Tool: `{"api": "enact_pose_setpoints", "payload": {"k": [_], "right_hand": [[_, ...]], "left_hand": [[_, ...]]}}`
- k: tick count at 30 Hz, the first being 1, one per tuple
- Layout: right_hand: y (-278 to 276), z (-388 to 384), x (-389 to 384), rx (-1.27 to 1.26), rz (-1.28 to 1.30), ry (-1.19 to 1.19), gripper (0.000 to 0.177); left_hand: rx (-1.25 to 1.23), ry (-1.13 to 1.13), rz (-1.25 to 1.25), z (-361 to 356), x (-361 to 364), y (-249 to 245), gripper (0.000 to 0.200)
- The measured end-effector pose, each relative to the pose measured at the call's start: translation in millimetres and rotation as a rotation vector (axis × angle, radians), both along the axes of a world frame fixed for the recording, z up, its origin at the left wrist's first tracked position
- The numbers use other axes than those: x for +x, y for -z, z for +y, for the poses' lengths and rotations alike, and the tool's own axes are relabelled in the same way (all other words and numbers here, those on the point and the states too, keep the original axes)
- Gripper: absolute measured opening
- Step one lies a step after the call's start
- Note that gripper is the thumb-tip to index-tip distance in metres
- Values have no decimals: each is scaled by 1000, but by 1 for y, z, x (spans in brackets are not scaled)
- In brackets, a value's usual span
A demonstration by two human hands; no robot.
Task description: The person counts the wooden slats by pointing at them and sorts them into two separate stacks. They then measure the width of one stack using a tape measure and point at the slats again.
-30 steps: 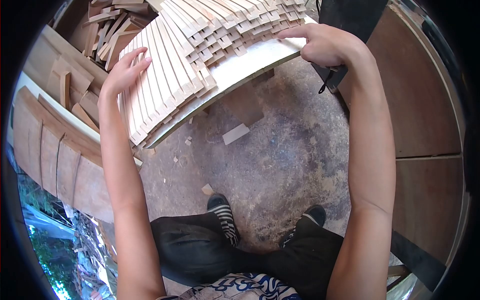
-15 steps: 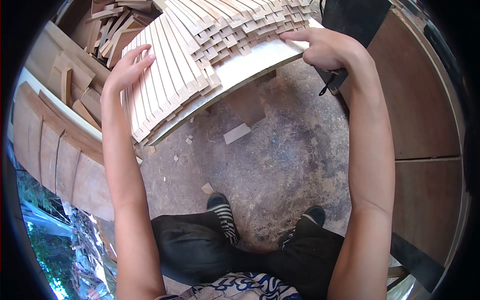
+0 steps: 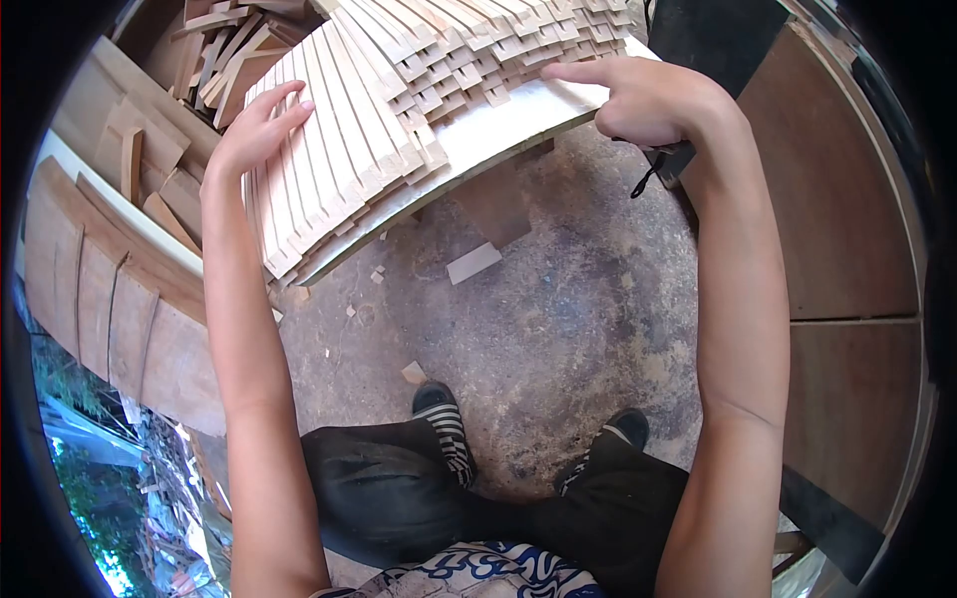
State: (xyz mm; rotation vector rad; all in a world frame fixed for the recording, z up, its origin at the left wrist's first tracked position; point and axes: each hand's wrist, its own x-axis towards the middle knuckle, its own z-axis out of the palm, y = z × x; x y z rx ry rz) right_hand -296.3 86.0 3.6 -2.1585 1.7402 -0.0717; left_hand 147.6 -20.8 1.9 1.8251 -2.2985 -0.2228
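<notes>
Long pale wooden slats [image 3: 324,130] lie side by side in a layered stack. My left hand [image 3: 254,130] rests on the stack's left part, its fingers apart and thumb out. My right hand [image 3: 653,100] is at the stepped slat ends [image 3: 469,75] on the right, index finger stretched toward them and the other fingers curled in. A dark cord [image 3: 643,179] hangs below that hand; whether the curled fingers hold anything is hidden. Under the slats is a pale board [image 3: 498,130] with a bare strip along its near edge.
Wood offcuts [image 3: 224,60] are heaped at the upper left, near curved brown panels [image 3: 100,269]. Brown panels [image 3: 847,199] stand at right. On the stained concrete floor [image 3: 558,329] lie a pale rectangular piece [image 3: 474,263] and small scraps, ahead of my feet.
My right index finger has shifted slightly left along the slat ends. My left hand stays almost in place on the slats.
</notes>
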Motion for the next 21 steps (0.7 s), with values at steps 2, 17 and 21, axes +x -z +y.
{"api": "enact_pose_setpoints", "payload": {"k": [2,17,21], "right_hand": [[-3,2,1,-46,-21,17,80],[10,-12,-12,-139,-130,-79,84],[12,-12,-12,-140,-92,-35,83]], "left_hand": [[-1,-9,-3,-1,1,0,73],[-18,-39,-30,-1,0,2,63],[-6,-18,-4,-3,2,2,71]]}}
